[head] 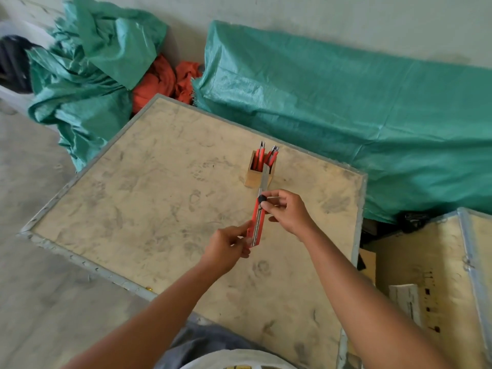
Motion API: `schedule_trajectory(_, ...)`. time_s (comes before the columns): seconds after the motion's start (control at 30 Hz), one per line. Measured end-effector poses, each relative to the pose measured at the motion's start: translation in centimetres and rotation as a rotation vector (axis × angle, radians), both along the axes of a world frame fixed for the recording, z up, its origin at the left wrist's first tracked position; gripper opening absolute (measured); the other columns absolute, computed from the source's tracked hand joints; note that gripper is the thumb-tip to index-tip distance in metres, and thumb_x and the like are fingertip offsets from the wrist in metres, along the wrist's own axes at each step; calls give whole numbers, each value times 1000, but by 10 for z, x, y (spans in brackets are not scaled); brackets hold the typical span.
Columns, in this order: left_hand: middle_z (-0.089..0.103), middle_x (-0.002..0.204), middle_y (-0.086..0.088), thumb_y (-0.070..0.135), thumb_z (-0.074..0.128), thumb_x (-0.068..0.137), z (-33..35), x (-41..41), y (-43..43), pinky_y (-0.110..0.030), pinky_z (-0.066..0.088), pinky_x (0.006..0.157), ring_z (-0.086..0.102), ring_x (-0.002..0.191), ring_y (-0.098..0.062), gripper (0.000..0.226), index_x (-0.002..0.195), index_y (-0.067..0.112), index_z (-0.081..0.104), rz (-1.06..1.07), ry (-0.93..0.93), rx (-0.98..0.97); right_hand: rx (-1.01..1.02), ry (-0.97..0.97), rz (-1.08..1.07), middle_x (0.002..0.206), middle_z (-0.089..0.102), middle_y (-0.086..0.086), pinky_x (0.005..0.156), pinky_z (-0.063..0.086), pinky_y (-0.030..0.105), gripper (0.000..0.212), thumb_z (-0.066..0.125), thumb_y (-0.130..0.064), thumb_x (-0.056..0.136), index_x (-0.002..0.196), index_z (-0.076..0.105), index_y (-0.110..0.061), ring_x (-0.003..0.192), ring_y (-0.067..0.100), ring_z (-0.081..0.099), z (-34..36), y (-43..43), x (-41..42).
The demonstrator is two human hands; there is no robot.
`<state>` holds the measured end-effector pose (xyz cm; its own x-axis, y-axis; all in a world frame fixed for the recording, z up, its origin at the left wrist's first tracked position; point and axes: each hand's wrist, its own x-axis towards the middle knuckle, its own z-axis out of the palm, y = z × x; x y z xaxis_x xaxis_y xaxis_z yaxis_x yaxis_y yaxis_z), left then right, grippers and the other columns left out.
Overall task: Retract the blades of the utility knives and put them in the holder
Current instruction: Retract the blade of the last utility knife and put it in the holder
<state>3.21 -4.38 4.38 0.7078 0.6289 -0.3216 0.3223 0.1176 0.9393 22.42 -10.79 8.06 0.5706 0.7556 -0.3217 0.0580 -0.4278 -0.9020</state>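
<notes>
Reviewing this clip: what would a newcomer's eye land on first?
The red utility knife at centre, long blade out, held over the scuffed plywood board by the left hand and right hand. Just beyond it stands a small wooden holder of more red knives; green tarpaulin fills the background.

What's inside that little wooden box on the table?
The wooden holder contains several red utility knives standing upright, their tips poking above the rim. Their lower ends are hidden by its walls, and the extended blade of the held knife covers part of its front.
</notes>
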Motion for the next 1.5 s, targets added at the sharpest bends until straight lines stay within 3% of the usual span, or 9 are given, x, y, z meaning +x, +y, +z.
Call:
schedule_trajectory(0.2, 74, 80, 5, -6, 63, 91, 41, -9, 17, -36, 64, 67, 66, 61, -13, 39, 123, 16, 68, 21, -121, -83, 64, -133, 66, 107, 78, -6, 67, 64, 35, 19, 76, -14, 91, 103, 78, -29, 81, 16, 76, 43, 2, -14)
schedule_trajectory(0.33, 77, 77, 6, -5, 63, 92, 68, -12, 20, -30, 63, 64, 67, 61, -12, 37, 112, 25, 72, 24, -180, -100, 85, -198, 172, 111, 69, -26, 72, 52, 9, 21, 80, -13, 87, 107, 81, -20, 81, -5, 70, 65, -5, -22)
schedule_trajectory(0.43, 78, 78, 4, -5, 62, 93, 80, -15, 21, -30, 62, 65, 67, 62, -15, 43, 104, 34, 76, 38, -216, -107, 85, -245, 240, 133, 61, -19, 86, 39, -4, 21, 82, -13, 85, 105, 82, -19, 109, -20, 59, 77, -13, -26)
schedule_trajectory(0.57, 79, 84, -3, -1, 64, 92, 88, -17, 18, -31, 62, 67, 67, 66, -18, 34, 115, 23, 74, 40, -233, -125, 45, -282, 288, 163, 38, -3, 110, 26, 18, 22, 84, -18, 84, 102, 83, -30, 150, 6, 32, 91, -25, -34)
schedule_trajectory(0.8, 77, 99, -20, -1, 64, 92, 93, -17, 2, -34, 63, 70, 69, 75, -26, 37, 108, 31, 76, 23, -278, -150, 100, -315, 292, 161, 37, -12, 80, 47, 5, 27, 80, -20, 88, 111, 79, -34, 122, -18, 53, 94, -43, -45)
schedule_trajectory(0.9, 74, 100, -26, -1, 63, 92, 96, -18, -3, -33, 62, 70, 68, 81, -30, 40, 108, 33, 76, 10, -310, -156, 104, -365, 199, 158, 47, -1, 73, 42, 5, 16, 85, -26, 82, 96, 78, -29, 134, -8, 49, 91, -46, -49)
schedule_trajectory(1.03, 71, 98, -23, -1, 63, 92, 98, -17, -2, -32, 62, 70, 69, 79, -30, 42, 107, 36, 76, 10, -323, -135, 95, -380, 198, 159, 45, -5, 67, 45, 11, 20, 83, -32, 82, 101, 75, -35, 105, -5, 66, 94, -47, -51)
schedule_trajectory(1.2, 78, 92, -15, -2, 64, 92, 100, -13, -1, -32, 63, 69, 70, 74, -27, 41, 107, 35, 76, 32, -331, -141, 153, -371, 179, 147, 57, -7, 67, 46, 8, 16, 84, -24, 83, 94, 76, -33, 137, 0, 51, 95, -44, -50)
schedule_trajectory(1.5, 80, 96, -7, 3, 65, 92, 96, -4, 7, -37, 63, 73, 72, 80, -24, 38, 108, 36, 76, 27, -324, -137, 170, -311, 168, 157, 48, 0, 72, 46, 14, 22, 83, -20, 84, 98, 77, -36, 142, 0, 45, 94, -38, -41)
